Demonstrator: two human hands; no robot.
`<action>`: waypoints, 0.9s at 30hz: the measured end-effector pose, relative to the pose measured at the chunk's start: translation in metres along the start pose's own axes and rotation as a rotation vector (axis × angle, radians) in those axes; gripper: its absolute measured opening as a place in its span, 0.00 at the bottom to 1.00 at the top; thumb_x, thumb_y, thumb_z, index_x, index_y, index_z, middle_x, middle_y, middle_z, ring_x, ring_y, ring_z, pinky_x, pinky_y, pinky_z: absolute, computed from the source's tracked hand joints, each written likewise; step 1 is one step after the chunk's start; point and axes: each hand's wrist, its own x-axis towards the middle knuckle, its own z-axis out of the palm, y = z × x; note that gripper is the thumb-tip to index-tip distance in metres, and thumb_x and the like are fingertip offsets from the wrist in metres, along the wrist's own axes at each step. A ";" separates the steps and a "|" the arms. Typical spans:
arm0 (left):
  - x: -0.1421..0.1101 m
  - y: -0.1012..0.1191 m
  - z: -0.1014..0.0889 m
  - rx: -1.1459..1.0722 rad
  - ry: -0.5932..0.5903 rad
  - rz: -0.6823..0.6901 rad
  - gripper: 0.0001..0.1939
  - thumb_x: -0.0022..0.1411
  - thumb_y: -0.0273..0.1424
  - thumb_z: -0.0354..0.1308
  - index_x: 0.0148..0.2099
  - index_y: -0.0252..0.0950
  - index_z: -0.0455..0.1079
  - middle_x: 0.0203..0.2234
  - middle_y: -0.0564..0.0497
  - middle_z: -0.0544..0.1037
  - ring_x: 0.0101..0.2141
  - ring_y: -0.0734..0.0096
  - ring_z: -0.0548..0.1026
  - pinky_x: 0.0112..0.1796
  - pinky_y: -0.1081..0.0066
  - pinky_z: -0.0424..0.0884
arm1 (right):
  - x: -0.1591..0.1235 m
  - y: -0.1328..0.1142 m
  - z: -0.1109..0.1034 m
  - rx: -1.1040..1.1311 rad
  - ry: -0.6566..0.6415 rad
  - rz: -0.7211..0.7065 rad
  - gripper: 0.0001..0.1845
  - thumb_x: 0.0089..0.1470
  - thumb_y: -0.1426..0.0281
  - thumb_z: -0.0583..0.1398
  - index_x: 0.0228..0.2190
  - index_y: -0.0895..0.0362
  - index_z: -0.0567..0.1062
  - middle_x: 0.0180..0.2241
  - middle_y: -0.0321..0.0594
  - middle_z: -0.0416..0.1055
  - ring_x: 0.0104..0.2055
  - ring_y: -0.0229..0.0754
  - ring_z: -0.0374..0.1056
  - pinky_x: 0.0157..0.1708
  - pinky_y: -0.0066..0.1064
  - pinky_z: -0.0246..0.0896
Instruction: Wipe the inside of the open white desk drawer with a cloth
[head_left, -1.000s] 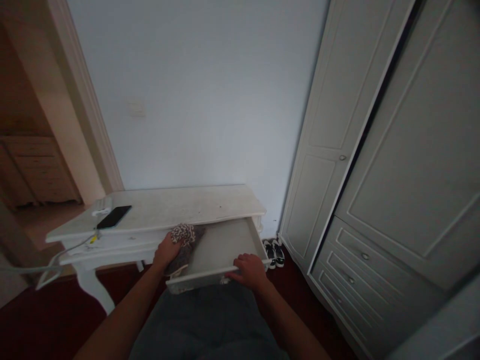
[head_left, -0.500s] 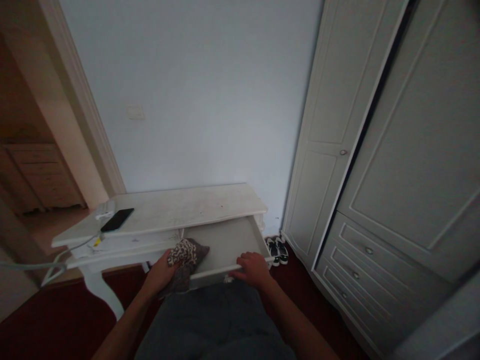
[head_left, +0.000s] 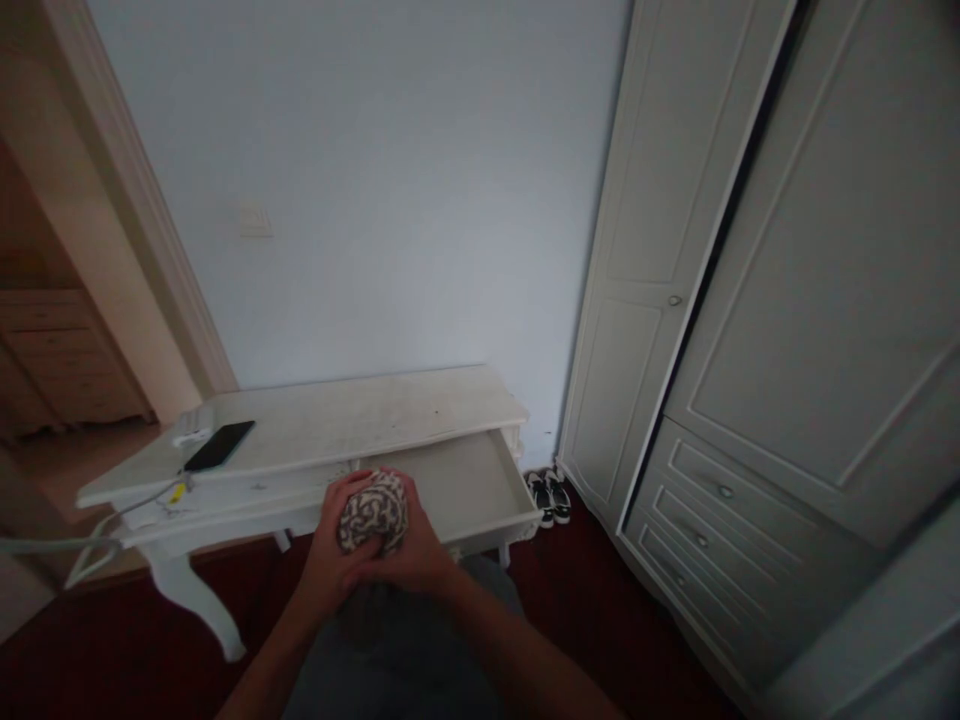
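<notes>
Drawer: it's pulled out [head_left: 480, 480], so there's a way in from above, right of my fingers. Side and front walls fence it, tabletop overhangs the back.
Left front corner: kinda blocked by me. My left hand [head_left: 328, 555] and right hand [head_left: 420, 555] are wrapped round the patterned bundle [head_left: 375, 515], and I can't see past them.
Tabletop: big open stretch through the middle and right [head_left: 375, 405], until you hit the wall [head_left: 412, 200].
Left end: phone [head_left: 220, 446] in the way, plus a cable [head_left: 45, 546] trailing off leftwards.
Table-to-wardrobe gap: passable, but shoes [head_left: 555, 498] sit on the floor beside the wardrobe [head_left: 622, 370].
</notes>
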 end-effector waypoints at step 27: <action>0.007 -0.097 -0.003 0.594 -0.213 0.060 0.23 0.69 0.44 0.46 0.50 0.39 0.77 0.47 0.42 0.83 0.50 0.53 0.80 0.56 0.51 0.73 | -0.052 -0.007 -0.115 -1.371 -0.252 0.060 0.38 0.51 0.64 0.71 0.62 0.41 0.70 0.59 0.46 0.65 0.53 0.54 0.67 0.53 0.43 0.64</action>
